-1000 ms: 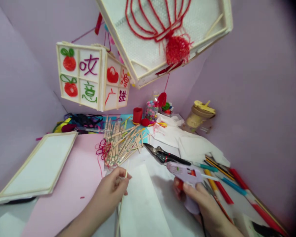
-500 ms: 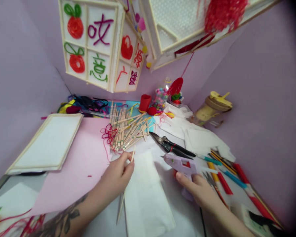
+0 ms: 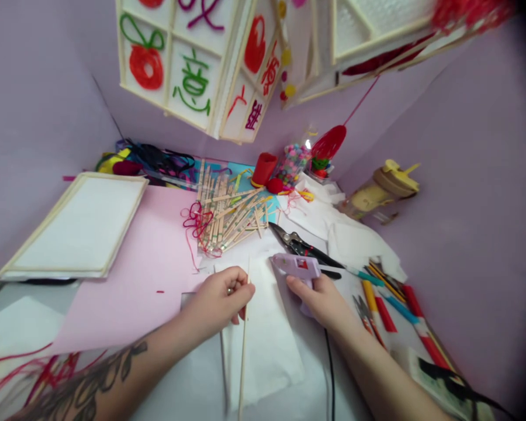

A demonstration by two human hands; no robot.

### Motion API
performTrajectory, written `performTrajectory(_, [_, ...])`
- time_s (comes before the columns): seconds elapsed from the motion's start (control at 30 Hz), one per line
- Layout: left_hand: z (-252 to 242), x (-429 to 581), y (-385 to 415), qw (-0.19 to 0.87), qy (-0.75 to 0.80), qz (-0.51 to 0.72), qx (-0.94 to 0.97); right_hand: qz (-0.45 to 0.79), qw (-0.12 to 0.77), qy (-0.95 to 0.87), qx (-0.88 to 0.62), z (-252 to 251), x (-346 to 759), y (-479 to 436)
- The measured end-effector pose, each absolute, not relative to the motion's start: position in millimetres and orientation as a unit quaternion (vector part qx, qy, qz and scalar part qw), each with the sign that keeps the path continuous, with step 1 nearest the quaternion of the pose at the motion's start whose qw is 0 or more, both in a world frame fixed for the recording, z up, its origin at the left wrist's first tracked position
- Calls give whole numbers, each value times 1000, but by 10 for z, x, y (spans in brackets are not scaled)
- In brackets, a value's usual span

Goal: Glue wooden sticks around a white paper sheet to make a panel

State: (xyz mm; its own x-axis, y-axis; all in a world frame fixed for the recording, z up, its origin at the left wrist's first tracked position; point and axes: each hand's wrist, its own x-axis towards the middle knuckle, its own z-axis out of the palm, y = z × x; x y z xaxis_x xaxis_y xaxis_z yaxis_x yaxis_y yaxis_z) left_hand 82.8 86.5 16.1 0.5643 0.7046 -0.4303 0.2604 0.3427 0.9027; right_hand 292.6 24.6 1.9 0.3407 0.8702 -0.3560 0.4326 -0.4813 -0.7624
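Note:
My left hand (image 3: 221, 298) is closed in a pinch on a long thin wooden stick (image 3: 244, 345) that runs down toward me over a white sheet (image 3: 267, 339). My right hand (image 3: 322, 298) grips a lilac glue gun (image 3: 296, 266), its nozzle pointing left toward the stick's upper end. The gun's black cord (image 3: 331, 374) trails down past my right forearm. Just beyond both hands lies a pile of wooden sticks (image 3: 228, 219) with red yarn (image 3: 195, 222) at its left edge.
Black-handled cutters (image 3: 300, 245) lie behind the glue gun. Coloured pens (image 3: 390, 304) lie at the right. A framed white panel (image 3: 76, 225) sits at the left on pink paper (image 3: 149, 263). Decorated lanterns (image 3: 201, 58) hang overhead. A red cup (image 3: 263, 169), bead jar (image 3: 291, 164) and yellow-lidded bottle (image 3: 383, 190) stand at the back.
The view has tilted down and the lanterns have risen in frame. My right hand has brought the glue gun left toward the stick. My left hand has turned the stick more upright.

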Motion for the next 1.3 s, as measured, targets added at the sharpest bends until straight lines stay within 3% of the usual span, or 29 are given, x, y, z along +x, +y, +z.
performTrajectory(1.3, [138, 816, 861, 687, 429, 181, 559, 370, 249, -443, -778, -16, 2953, 141])
